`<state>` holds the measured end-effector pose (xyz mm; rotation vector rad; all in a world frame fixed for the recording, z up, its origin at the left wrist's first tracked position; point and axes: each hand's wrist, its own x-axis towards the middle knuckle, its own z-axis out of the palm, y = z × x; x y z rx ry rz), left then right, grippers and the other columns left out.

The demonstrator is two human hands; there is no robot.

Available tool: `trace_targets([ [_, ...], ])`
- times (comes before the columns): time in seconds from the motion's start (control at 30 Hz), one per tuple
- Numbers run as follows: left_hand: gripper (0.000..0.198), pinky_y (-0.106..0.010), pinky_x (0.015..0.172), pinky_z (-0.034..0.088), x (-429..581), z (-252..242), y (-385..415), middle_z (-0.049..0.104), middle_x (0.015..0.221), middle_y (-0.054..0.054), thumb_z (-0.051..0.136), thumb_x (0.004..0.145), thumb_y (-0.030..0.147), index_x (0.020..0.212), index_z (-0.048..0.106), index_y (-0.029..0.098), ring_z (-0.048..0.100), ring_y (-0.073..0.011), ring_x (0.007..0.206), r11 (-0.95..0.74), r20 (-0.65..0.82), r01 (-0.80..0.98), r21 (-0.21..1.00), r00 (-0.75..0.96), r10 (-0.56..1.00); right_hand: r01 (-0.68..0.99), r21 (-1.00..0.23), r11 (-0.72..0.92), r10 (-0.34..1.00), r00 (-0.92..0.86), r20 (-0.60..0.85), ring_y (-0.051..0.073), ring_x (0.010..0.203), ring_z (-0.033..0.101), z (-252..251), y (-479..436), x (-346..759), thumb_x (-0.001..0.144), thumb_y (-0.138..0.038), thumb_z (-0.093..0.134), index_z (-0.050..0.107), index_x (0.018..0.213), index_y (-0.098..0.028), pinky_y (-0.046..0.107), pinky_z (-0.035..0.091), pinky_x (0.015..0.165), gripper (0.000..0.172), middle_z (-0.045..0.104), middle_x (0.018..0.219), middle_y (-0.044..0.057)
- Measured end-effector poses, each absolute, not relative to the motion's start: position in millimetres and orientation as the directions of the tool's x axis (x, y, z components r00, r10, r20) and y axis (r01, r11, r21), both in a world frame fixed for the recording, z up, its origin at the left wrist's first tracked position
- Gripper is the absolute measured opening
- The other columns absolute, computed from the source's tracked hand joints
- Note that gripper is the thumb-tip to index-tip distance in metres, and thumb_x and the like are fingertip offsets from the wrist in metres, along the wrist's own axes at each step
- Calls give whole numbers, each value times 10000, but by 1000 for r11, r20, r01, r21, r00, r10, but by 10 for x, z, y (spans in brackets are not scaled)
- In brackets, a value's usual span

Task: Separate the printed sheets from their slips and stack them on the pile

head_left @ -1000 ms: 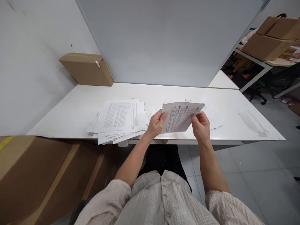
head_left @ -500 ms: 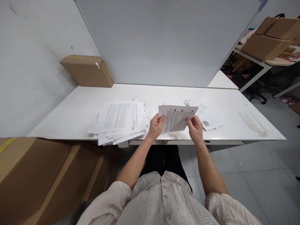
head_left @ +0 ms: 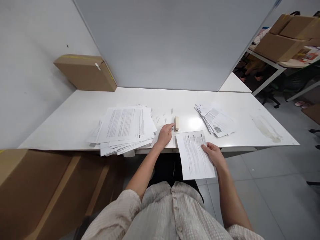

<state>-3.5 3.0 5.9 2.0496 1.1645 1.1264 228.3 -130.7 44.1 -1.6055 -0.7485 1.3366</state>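
A small beige stapler [head_left: 177, 123] stands on the white table, its long side running away from me. My left hand [head_left: 165, 134] is just left of it, fingers stretched toward it; the fingertips are at its side, and I cannot tell whether they touch. With thumb on top, my right hand [head_left: 213, 155] pinches printed paper sheets [head_left: 193, 156] by their right edge. These sheets hang tilted over the table's front edge. On the left lies a messy stack of printed papers [head_left: 126, 125], partly over the edge. A smaller pile of papers [head_left: 217, 120], one with a QR code, lies on the right.
A cardboard box [head_left: 83, 74] leans against the wall at the table's back left. Larger cardboard boxes [head_left: 45, 186] stand below the table's left front. A grey panel [head_left: 165, 43] rises behind the white table [head_left: 240, 133]. More boxes [head_left: 280, 46] sit on another desk at right.
My left hand has let go of the sheets and moved to the stapler, which the sheets hid before. My right hand has brought the sheets down and closer to me.
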Motion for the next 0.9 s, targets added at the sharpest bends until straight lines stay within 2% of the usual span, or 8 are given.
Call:
trace_targets([
  [0.33, 538, -323, 897, 447, -35, -9, 21, 601, 1038, -58, 330, 778, -50, 1167, 599, 208, 512, -176, 1009, -561, 427, 459, 689, 367, 826, -127, -897, -423, 851, 284, -441, 193, 638, 632, 373, -1073, 2126, 631, -389, 711, 593, 729, -188, 280, 492, 586, 253, 674, 686, 13],
  [0.6, 549, -315, 880, 450, -14, 0, -3, 599, 998, -58, 332, 766, -73, 1155, 609, 197, 489, -180, 970, -557, 424, 505, 659, 362, 830, -99, -907, -410, 857, 299, -420, 190, 607, 616, 253, -1054, 2146, 639, -419, 700, 579, 719, -192, 272, 469, 534, 269, 658, 663, 12],
  [0.9, 535, -326, 852, 455, 13, -43, 3, 595, 955, -64, 334, 758, -83, 1117, 624, 187, 492, -187, 926, -575, 433, 567, 590, 379, 818, -86, -908, -409, 862, 291, -416, 196, 633, 628, 257, -1059, 2144, 643, -434, 700, 590, 737, -193, 284, 493, 567, 282, 667, 695, 16],
])
